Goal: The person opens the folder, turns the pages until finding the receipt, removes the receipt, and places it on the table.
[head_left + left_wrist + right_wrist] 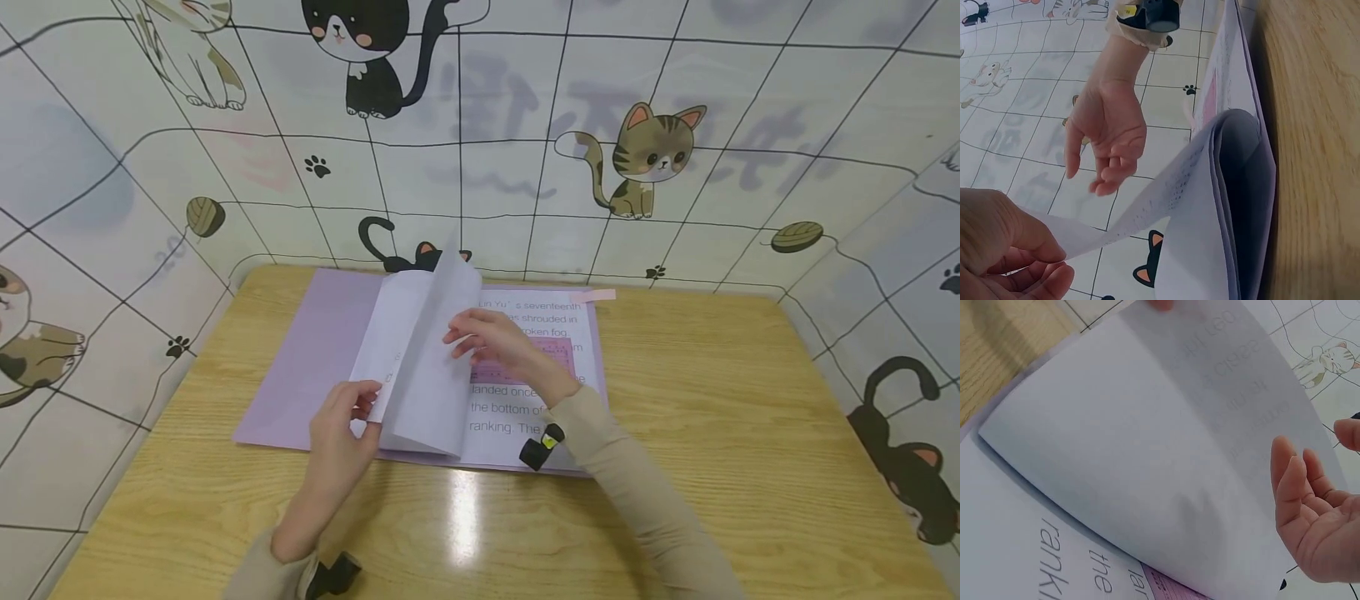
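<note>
A booklet with a light purple cover (pixel 300 358) lies spread on the table, holding white printed pages. Between thumb and fingers, my left hand (pixel 341 437) pinches the edge of a raised page (pixel 431 383), which curves up from the booklet. The left wrist view shows this left hand (pixel 1010 256) at the page's edge. My right hand (pixel 498 342) hovers over the right side, fingers loosely bent and holding nothing; in the right wrist view the hand (pixel 1322 531) is beside the lifted sheet. A pink printed slip (pixel 557 354) lies on the right page, partly hidden by that hand.
A pale pink tab (pixel 596 295) sticks out at the booklet's top right. The wooden table (pixel 712 417) is bordered by white cat-patterned walls (pixel 510 183). Black wrist devices (pixel 536 452) sit at both sleeves.
</note>
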Demonstrator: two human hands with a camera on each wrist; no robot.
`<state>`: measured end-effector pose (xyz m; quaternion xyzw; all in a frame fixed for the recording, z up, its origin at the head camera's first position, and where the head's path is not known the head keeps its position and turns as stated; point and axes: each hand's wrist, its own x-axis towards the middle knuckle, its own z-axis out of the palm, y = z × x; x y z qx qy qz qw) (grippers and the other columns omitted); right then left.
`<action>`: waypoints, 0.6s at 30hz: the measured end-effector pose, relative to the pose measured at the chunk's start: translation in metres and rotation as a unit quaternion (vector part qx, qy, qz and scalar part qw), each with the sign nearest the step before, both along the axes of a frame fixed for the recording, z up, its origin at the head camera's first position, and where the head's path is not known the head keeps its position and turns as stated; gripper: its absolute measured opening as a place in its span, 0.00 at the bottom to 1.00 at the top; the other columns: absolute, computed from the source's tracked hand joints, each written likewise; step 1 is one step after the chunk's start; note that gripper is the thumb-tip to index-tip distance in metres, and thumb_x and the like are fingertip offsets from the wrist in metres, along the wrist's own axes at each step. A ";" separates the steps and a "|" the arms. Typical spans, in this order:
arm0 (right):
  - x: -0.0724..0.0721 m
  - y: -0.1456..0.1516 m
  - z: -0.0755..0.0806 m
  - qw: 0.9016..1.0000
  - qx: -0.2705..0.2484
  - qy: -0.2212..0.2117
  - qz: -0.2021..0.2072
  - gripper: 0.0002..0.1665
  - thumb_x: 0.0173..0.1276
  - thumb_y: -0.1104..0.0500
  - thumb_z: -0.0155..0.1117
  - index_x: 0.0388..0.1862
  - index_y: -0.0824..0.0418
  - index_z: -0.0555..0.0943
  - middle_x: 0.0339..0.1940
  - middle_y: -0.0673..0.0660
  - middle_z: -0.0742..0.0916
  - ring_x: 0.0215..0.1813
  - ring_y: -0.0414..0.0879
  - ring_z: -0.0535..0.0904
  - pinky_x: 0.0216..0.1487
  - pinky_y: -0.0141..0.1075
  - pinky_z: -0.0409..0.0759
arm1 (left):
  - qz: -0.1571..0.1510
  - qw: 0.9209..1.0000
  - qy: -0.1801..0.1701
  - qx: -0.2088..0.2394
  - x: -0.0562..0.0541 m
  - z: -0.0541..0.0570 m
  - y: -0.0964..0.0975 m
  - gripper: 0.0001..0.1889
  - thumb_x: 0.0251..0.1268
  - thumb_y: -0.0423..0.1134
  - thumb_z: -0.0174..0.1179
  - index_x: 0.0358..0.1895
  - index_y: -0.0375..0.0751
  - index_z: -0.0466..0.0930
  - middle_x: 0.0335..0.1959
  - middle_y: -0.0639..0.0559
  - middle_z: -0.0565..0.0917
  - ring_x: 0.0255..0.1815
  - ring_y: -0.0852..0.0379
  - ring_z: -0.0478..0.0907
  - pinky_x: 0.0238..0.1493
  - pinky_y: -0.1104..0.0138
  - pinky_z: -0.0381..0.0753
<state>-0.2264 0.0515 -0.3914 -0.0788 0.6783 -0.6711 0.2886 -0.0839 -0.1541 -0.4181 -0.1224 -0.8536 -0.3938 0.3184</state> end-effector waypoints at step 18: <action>-0.008 0.040 -0.004 0.998 0.061 0.012 -0.011 0.25 0.67 0.54 0.57 0.57 0.69 0.71 0.39 0.53 0.85 0.40 0.44 0.80 0.50 0.45 0.73 | 0.048 0.997 -0.067 0.009 -0.002 -0.019 -0.024 0.16 0.39 0.13 0.58 0.38 0.22 0.76 0.26 0.41 0.77 0.25 0.54 0.74 0.27 0.80 0.75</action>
